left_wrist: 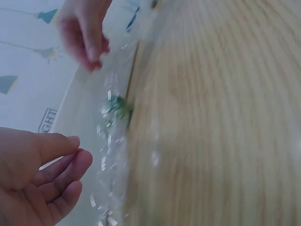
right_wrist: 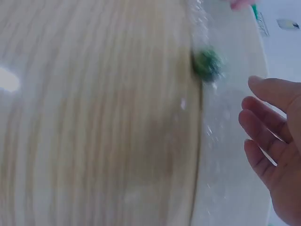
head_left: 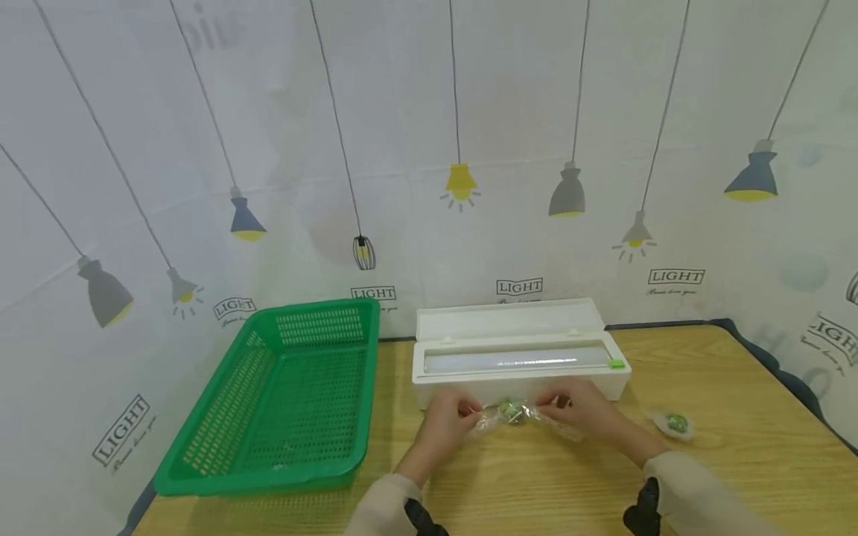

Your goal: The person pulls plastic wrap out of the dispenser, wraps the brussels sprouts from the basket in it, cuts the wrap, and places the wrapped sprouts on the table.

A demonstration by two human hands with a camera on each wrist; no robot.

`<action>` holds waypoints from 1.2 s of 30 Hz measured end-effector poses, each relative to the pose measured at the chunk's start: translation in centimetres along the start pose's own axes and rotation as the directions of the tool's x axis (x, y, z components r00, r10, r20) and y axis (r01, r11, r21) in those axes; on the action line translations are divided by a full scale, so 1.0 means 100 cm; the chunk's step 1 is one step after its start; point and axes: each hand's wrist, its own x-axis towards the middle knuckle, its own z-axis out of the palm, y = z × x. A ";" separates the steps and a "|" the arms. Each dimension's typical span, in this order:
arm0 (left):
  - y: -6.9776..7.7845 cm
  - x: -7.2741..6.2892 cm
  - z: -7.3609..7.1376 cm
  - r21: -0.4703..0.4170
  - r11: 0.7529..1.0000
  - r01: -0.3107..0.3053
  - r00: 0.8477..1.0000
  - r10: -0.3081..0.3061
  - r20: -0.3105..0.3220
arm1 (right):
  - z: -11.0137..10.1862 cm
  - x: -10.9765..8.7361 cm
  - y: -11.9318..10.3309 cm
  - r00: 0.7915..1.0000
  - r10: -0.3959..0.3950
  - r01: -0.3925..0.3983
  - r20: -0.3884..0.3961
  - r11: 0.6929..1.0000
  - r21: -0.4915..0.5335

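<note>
A small round green vegetable sits in clear plastic wrap close to the front of a white wrap dispenser box. My left hand pinches the wrap left of the vegetable, thumb and forefinger together. On the other side, my right hand holds the wrap between thumb and fingertips. Both wrist views show the film bunched in a strip on either side of the green vegetable. The dispenser's lid stands raised, with a roll of film inside.
A green plastic basket stands on the left of the wooden table. To the right of my right hand lies another wrapped green vegetable. A bright green slider sits at the box's right end. A lamp-printed cloth hangs behind.
</note>
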 end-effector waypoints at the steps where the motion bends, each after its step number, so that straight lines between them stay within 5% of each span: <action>1: 0.000 0.001 0.006 -0.027 1.000 0.009 1.000 -0.009 -0.004 | 0.005 0.003 -0.002 1.000 -0.016 0.016 0.002 1.000 0.002; 6: -0.002 0.006 0.028 -0.113 0.994 0.009 0.999 -0.012 -0.030 | 0.025 0.010 -0.011 1.000 0.007 -0.007 -0.026 1.000 -0.015; 22: 0.002 0.012 0.041 0.093 0.996 -0.019 0.999 0.017 0.027 | 0.044 0.015 -0.019 0.980 0.176 -0.177 -0.098 0.984 -0.003; 29: 0.007 0.009 0.039 0.008 0.997 -0.072 0.992 0.070 0.109 | 0.039 0.012 -0.025 0.956 0.280 -0.281 -0.088 0.960 0.001; 36: 0.011 0.004 0.042 -0.065 0.998 -0.025 0.985 0.036 0.170 | 0.033 0.002 -0.029 0.935 0.354 -0.352 -0.033 0.935 0.048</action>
